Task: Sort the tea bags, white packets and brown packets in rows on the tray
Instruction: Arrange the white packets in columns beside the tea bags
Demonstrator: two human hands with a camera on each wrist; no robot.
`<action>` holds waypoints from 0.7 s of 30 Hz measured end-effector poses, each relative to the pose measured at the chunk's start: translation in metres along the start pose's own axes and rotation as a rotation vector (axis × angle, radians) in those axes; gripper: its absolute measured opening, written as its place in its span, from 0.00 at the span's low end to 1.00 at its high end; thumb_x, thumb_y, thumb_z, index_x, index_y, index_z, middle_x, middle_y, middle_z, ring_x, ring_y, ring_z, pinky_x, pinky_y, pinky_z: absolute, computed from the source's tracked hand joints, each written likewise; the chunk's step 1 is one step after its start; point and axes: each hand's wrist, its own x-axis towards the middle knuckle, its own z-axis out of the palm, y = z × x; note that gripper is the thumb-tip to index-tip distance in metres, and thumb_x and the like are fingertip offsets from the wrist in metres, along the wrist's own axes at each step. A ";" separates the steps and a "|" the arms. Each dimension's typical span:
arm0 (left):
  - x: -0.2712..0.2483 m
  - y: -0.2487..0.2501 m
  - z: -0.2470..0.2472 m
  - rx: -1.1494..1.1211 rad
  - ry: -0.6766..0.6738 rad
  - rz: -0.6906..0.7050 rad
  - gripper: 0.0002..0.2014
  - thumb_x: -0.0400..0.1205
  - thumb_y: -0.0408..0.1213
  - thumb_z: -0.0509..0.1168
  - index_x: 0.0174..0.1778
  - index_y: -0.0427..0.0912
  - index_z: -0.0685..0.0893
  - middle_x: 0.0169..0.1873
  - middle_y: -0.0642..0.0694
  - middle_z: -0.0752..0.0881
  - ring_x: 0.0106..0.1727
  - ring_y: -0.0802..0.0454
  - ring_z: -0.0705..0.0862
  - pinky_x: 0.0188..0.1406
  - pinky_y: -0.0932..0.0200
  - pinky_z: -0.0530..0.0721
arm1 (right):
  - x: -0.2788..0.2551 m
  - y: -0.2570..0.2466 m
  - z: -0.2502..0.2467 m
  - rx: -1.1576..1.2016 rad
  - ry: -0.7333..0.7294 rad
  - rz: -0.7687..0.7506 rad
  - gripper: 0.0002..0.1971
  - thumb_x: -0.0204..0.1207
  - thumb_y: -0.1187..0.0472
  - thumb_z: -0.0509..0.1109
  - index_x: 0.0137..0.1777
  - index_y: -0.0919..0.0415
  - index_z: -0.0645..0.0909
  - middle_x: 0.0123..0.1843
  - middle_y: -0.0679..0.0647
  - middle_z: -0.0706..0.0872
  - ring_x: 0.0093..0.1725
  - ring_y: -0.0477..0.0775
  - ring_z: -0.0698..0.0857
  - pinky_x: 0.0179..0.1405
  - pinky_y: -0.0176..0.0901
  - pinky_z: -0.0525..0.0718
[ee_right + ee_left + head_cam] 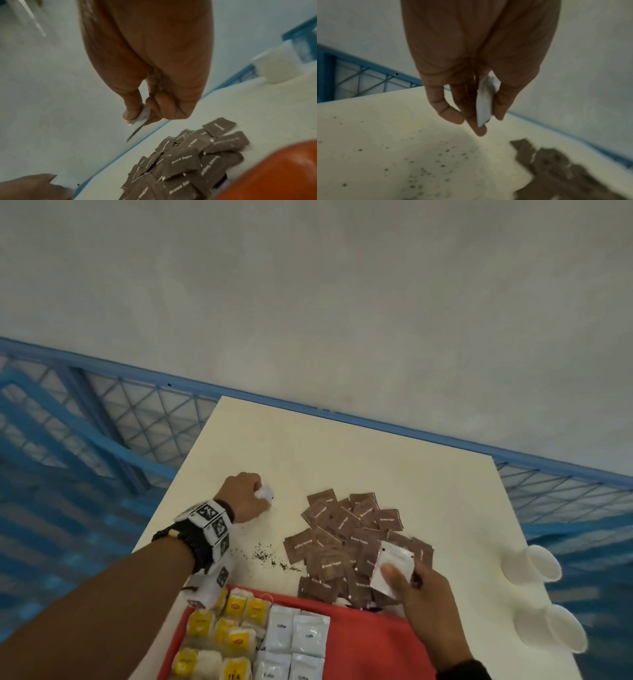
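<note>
The left hand (245,497) grasps a small white packet (265,493) between thumb and fingers, low over the table (394,467) toward its far left corner. In the left wrist view this packet (485,102) stands on edge in the grip. The right hand (419,590) pinches a second white packet (394,568) under its thumb, above the near side of a loose heap of brown packets (346,546) in the middle of the table.

Dark crumbs (270,558) speckle the bare table between the left hand and the heap. The red tray (370,642) sits at the near edge, touching the heap. Tea bags (222,631) with yellow tags fill its left side, white packets (294,645) marked "Coffee" lie beside them, and its right part is bare. Bare table runs beyond the heap to the far edge. Two white cups (541,594) lie on their sides at the right edge.
</note>
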 end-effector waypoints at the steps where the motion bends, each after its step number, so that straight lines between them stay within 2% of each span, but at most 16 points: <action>1: -0.015 0.006 -0.005 -0.157 0.001 0.004 0.15 0.80 0.35 0.71 0.36 0.42 0.69 0.42 0.37 0.84 0.45 0.41 0.90 0.39 0.52 0.78 | -0.009 0.002 -0.003 0.027 -0.007 0.028 0.04 0.79 0.57 0.73 0.51 0.50 0.88 0.46 0.46 0.92 0.43 0.39 0.89 0.38 0.31 0.81; 3: -0.046 0.018 -0.011 -0.457 -0.065 0.008 0.05 0.84 0.28 0.63 0.46 0.38 0.72 0.47 0.33 0.87 0.38 0.43 0.93 0.35 0.53 0.81 | -0.028 0.004 -0.005 0.058 -0.057 0.077 0.06 0.82 0.56 0.70 0.55 0.48 0.87 0.49 0.45 0.92 0.46 0.37 0.88 0.42 0.30 0.80; 5: -0.085 0.030 -0.013 -0.621 -0.138 0.021 0.05 0.85 0.24 0.57 0.54 0.37 0.72 0.40 0.36 0.89 0.32 0.42 0.89 0.30 0.56 0.80 | -0.048 -0.004 -0.003 0.055 -0.125 0.117 0.08 0.84 0.54 0.67 0.57 0.46 0.87 0.53 0.43 0.91 0.52 0.39 0.87 0.50 0.34 0.80; 6: -0.106 0.034 -0.011 -0.674 -0.178 0.039 0.07 0.85 0.24 0.56 0.57 0.36 0.71 0.36 0.38 0.88 0.28 0.43 0.86 0.29 0.56 0.78 | -0.059 -0.010 -0.003 0.062 -0.160 0.110 0.08 0.83 0.53 0.68 0.57 0.45 0.87 0.53 0.42 0.91 0.53 0.39 0.87 0.50 0.31 0.80; 7: -0.125 0.036 -0.006 -0.721 -0.206 0.051 0.07 0.86 0.27 0.57 0.59 0.37 0.71 0.33 0.39 0.87 0.25 0.44 0.83 0.29 0.56 0.76 | -0.072 -0.023 -0.003 0.072 -0.188 0.091 0.06 0.83 0.52 0.69 0.56 0.44 0.86 0.51 0.41 0.92 0.51 0.39 0.88 0.45 0.26 0.79; 8: -0.146 0.038 0.001 -0.757 -0.238 0.046 0.07 0.89 0.33 0.59 0.61 0.38 0.72 0.32 0.40 0.86 0.24 0.46 0.81 0.29 0.56 0.75 | -0.086 -0.037 -0.005 0.103 -0.235 0.050 0.05 0.81 0.51 0.71 0.54 0.43 0.86 0.46 0.39 0.92 0.47 0.39 0.89 0.39 0.22 0.78; 10: -0.186 0.038 0.018 -0.804 -0.318 0.006 0.19 0.86 0.54 0.63 0.59 0.41 0.77 0.31 0.42 0.85 0.28 0.46 0.82 0.32 0.55 0.77 | -0.115 -0.058 -0.002 0.141 -0.363 -0.010 0.06 0.78 0.54 0.75 0.52 0.43 0.86 0.39 0.35 0.92 0.41 0.34 0.89 0.38 0.20 0.78; 11: -0.208 0.045 0.021 -0.807 -0.370 -0.030 0.27 0.79 0.65 0.64 0.56 0.42 0.81 0.32 0.43 0.85 0.33 0.46 0.84 0.35 0.55 0.79 | -0.132 -0.066 0.001 0.136 -0.438 -0.025 0.08 0.77 0.55 0.77 0.55 0.45 0.87 0.39 0.36 0.92 0.41 0.32 0.89 0.41 0.21 0.81; 12: -0.225 0.047 0.029 -0.851 -0.426 -0.082 0.35 0.69 0.74 0.66 0.49 0.42 0.87 0.34 0.44 0.86 0.36 0.47 0.85 0.39 0.55 0.80 | -0.145 -0.066 0.010 0.126 -0.499 -0.039 0.13 0.75 0.54 0.78 0.59 0.47 0.87 0.42 0.40 0.93 0.44 0.32 0.89 0.48 0.27 0.84; 13: -0.237 0.047 0.036 -0.934 -0.439 -0.126 0.39 0.60 0.78 0.69 0.39 0.41 0.91 0.34 0.45 0.88 0.35 0.50 0.86 0.40 0.56 0.80 | -0.156 -0.064 0.019 0.125 -0.529 -0.031 0.17 0.72 0.52 0.80 0.62 0.48 0.87 0.46 0.44 0.94 0.48 0.37 0.91 0.54 0.34 0.86; 14: -0.247 0.046 0.044 -1.023 -0.463 -0.193 0.38 0.57 0.77 0.70 0.28 0.39 0.91 0.31 0.46 0.90 0.32 0.54 0.88 0.39 0.60 0.81 | -0.164 -0.058 0.028 0.130 -0.533 -0.008 0.20 0.70 0.52 0.81 0.62 0.49 0.87 0.48 0.47 0.94 0.50 0.42 0.91 0.55 0.38 0.87; 15: -0.257 0.045 0.048 -1.107 -0.475 -0.238 0.38 0.60 0.74 0.69 0.25 0.35 0.91 0.30 0.45 0.91 0.31 0.57 0.89 0.38 0.63 0.84 | -0.172 -0.055 0.035 0.144 -0.506 0.016 0.20 0.68 0.54 0.81 0.61 0.52 0.87 0.47 0.48 0.94 0.49 0.43 0.92 0.51 0.36 0.87; 16: -0.262 0.042 0.053 -1.183 -0.524 -0.277 0.38 0.65 0.73 0.66 0.33 0.35 0.93 0.36 0.41 0.93 0.35 0.53 0.91 0.40 0.61 0.85 | -0.176 -0.049 0.041 0.153 -0.446 0.029 0.18 0.67 0.56 0.81 0.58 0.54 0.88 0.44 0.48 0.94 0.45 0.41 0.91 0.44 0.32 0.85; 18: -0.278 0.035 0.056 -1.278 -0.636 -0.301 0.36 0.73 0.67 0.65 0.55 0.36 0.93 0.55 0.33 0.91 0.56 0.37 0.90 0.55 0.46 0.87 | -0.185 -0.049 0.047 0.138 -0.310 0.042 0.12 0.66 0.59 0.83 0.48 0.60 0.88 0.37 0.48 0.89 0.32 0.37 0.84 0.32 0.26 0.78; 19: -0.286 0.030 0.054 -1.284 -0.660 -0.261 0.30 0.78 0.60 0.65 0.59 0.36 0.91 0.60 0.32 0.89 0.61 0.34 0.88 0.58 0.41 0.86 | -0.191 -0.049 0.049 0.130 -0.248 0.032 0.12 0.65 0.59 0.84 0.44 0.62 0.86 0.34 0.49 0.85 0.28 0.37 0.79 0.28 0.26 0.76; 21: -0.296 0.023 0.051 -1.257 -0.642 -0.187 0.19 0.81 0.46 0.69 0.60 0.35 0.90 0.59 0.31 0.89 0.54 0.36 0.88 0.51 0.40 0.89 | -0.201 -0.054 0.050 0.109 -0.191 0.012 0.17 0.59 0.52 0.86 0.39 0.57 0.81 0.30 0.47 0.77 0.26 0.38 0.73 0.28 0.35 0.77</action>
